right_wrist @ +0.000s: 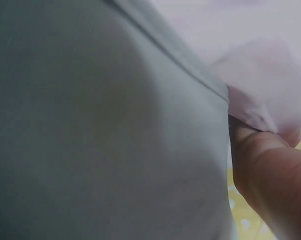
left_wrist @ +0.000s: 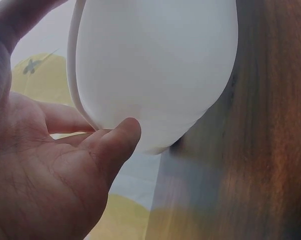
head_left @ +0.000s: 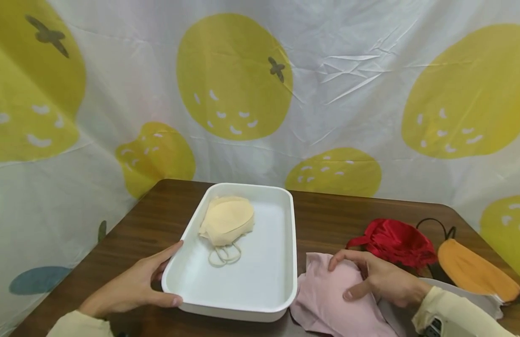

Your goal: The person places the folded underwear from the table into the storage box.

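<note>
On the table stands a white tray (head_left: 226, 306), with a folded beige bra (head_left: 230, 217) and its thin straps lying inside at the far left. My left hand (head_left: 135, 283) holds the tray at its near left side, the thumb against the outer wall, as the left wrist view also shows. To the tray's right lies a folded pink bra (head_left: 327, 292) with a smooth padded cup. My right hand (head_left: 379, 276) grips the pink bra from above, thumb and fingers on its cup. In the right wrist view, grey fabric (right_wrist: 110, 135) hides much of that hand.
Beyond the right hand lie a red satin bra (head_left: 400, 243), an orange padded garment (head_left: 474, 269) with a black strap, and a grey garment (head_left: 466, 292) partly under them. A curtain (head_left: 348, 112) printed with yellow fruit hangs behind the brown wooden table (head_left: 323, 215).
</note>
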Available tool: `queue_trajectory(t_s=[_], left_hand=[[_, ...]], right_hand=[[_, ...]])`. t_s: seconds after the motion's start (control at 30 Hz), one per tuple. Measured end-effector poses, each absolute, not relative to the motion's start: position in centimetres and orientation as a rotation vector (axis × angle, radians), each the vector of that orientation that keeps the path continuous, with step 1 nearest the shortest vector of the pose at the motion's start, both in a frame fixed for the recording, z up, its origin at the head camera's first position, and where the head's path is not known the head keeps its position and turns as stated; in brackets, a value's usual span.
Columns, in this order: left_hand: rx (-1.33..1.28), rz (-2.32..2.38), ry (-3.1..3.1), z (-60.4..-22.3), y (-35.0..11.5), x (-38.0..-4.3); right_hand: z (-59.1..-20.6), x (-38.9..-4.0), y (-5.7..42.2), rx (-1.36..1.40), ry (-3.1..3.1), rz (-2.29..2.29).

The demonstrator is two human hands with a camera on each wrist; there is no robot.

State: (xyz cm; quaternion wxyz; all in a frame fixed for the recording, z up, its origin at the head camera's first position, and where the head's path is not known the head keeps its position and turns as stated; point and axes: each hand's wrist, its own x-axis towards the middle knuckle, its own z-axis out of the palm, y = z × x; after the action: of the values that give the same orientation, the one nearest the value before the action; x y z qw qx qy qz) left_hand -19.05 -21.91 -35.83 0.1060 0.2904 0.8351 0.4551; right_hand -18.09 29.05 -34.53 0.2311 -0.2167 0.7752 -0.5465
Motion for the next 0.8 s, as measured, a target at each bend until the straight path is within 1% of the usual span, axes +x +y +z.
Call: queue_trajectory(t_s=[0.17,0.37,0.63,0.8], left_hand=[[0.826,1.342,2.450,-35.7,-21.8,-19.1],[0.881,1.371,2.421,-35.8,-21.9,-19.0],[0.853,1.351,2.445,-35.8,-21.9,-18.9],[0.828,1.341,2.450,-35.8,-21.8,-19.0]], right_hand=[[-34.4,-18.0,29.1,-0.579,2.152,-1.527],[-34.1,-17.8,28.8,-0.432,2.296,-1.541],[-33.1,-17.9,28.5,-0.244,2.349,-1.677],[-32.4,-18.0,28.4,-0.217,2.318,-1.740]])
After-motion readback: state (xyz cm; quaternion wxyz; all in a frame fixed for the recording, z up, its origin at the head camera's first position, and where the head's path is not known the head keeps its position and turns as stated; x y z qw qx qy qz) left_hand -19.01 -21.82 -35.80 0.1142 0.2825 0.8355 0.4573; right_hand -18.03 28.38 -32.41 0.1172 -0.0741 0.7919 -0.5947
